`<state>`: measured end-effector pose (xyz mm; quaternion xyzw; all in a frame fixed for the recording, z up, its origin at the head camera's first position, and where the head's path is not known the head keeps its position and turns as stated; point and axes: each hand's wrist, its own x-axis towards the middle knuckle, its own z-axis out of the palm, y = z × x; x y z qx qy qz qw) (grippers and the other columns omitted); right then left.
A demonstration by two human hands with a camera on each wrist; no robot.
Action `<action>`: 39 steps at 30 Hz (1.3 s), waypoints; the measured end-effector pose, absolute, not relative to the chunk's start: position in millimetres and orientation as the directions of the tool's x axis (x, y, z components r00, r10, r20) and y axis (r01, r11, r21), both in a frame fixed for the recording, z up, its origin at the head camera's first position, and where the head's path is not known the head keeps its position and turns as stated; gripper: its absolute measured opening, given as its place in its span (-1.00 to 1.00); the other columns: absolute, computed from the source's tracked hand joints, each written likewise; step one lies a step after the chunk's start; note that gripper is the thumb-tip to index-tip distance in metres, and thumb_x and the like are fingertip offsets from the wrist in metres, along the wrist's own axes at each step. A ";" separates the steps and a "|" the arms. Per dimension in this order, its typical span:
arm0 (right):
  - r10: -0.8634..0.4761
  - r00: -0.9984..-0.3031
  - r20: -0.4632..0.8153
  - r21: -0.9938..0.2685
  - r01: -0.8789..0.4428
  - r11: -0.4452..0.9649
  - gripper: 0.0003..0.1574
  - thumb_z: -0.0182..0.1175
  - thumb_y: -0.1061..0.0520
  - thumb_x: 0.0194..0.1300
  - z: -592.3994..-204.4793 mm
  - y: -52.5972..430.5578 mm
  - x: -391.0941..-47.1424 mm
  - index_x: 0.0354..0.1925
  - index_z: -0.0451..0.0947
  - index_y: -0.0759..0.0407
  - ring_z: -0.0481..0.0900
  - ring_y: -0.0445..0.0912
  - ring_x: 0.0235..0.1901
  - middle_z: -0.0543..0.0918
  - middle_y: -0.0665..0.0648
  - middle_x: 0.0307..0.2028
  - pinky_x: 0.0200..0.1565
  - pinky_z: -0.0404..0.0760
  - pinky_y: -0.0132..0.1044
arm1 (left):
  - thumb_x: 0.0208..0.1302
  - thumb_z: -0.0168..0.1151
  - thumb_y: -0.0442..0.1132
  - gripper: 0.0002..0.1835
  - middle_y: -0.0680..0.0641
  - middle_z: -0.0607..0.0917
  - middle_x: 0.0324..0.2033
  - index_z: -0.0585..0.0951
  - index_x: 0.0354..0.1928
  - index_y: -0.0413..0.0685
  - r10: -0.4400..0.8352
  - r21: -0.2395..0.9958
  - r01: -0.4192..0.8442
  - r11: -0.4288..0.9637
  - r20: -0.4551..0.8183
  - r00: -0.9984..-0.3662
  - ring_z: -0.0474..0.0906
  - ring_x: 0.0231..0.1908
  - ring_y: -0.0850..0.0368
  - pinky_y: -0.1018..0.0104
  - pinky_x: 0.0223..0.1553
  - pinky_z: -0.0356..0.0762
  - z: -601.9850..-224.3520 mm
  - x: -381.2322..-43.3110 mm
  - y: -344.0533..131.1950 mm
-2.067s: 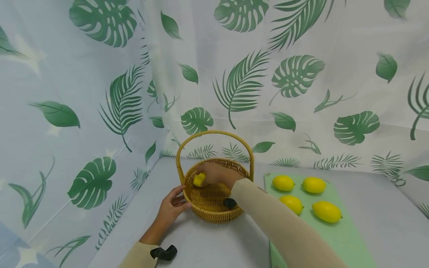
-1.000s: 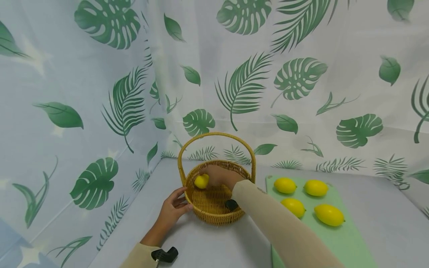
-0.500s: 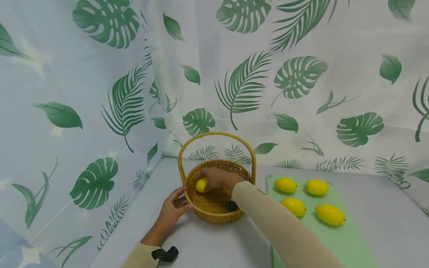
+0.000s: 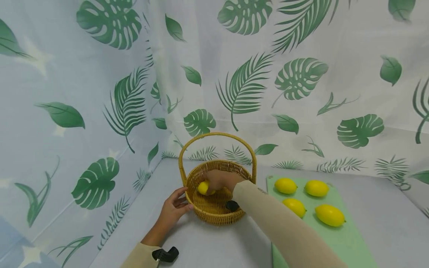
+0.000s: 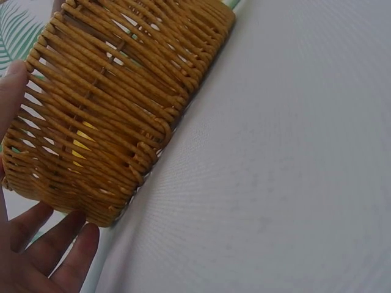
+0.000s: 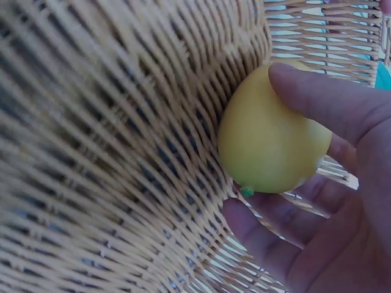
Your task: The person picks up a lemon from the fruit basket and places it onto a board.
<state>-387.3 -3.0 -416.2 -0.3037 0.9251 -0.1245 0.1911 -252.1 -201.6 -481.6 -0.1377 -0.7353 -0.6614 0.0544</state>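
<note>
In the head view, a round wicker basket (image 4: 218, 219) with a tall arched handle stands on the table. My right hand (image 4: 219, 180) reaches down inside it and holds a yellow lemon (image 4: 202, 188) near the left wall. Seen from the right wrist, my thumb lies on one side of this lemon (image 6: 272, 131) with fingers behind it, and the fruit is right at the weave. My left hand (image 4: 174, 206) touches the basket's left side, thumb at the front rim. In the left wrist view its spread fingers (image 5: 76, 253) rest along the outer wall.
A light green cutting board (image 4: 321, 242) lies right of the basket, bearing several lemons (image 4: 330, 215) in two rows; my right sleeve (image 4: 278, 219) passes over its near part. Leaf-printed white curtains (image 4: 301, 130) rise behind and to the left of the grey-white table (image 4: 214, 245).
My right hand has brought its lemon lower and slightly right inside the basket, turning it on the way. My left hand stays at the basket's side. The lemons on the board have not moved.
</note>
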 end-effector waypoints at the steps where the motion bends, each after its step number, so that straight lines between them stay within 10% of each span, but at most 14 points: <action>1: -0.606 -0.742 -0.287 -0.339 -0.513 0.788 -0.23 0.45 -0.02 0.13 -414.8 -1.9 -386.6 0.30 0.46 -0.08 0.42 -0.08 0.16 0.52 -0.03 0.18 0.19 0.41 -0.08 | 0.14 0.43 -0.36 -0.23 -0.33 0.27 0.36 0.31 0.38 -0.29 0.134 0.957 0.276 0.084 0.264 -0.955 0.42 0.16 -0.35 0.29 -0.05 0.59 -481.9 -252.6 -201.1; 39: -0.656 -0.690 -0.306 -0.184 -0.633 0.752 -0.37 0.39 0.09 0.18 -377.3 17.0 -364.7 0.23 0.51 -0.08 0.43 -0.16 -0.08 0.54 -0.10 0.03 0.06 0.46 -0.24 | 0.15 0.41 -0.40 -0.25 -0.32 0.28 0.36 0.32 0.38 -0.24 0.108 0.943 0.315 0.108 0.304 -0.947 0.43 0.15 -0.35 0.28 -0.08 0.60 -506.8 -264.7 -203.6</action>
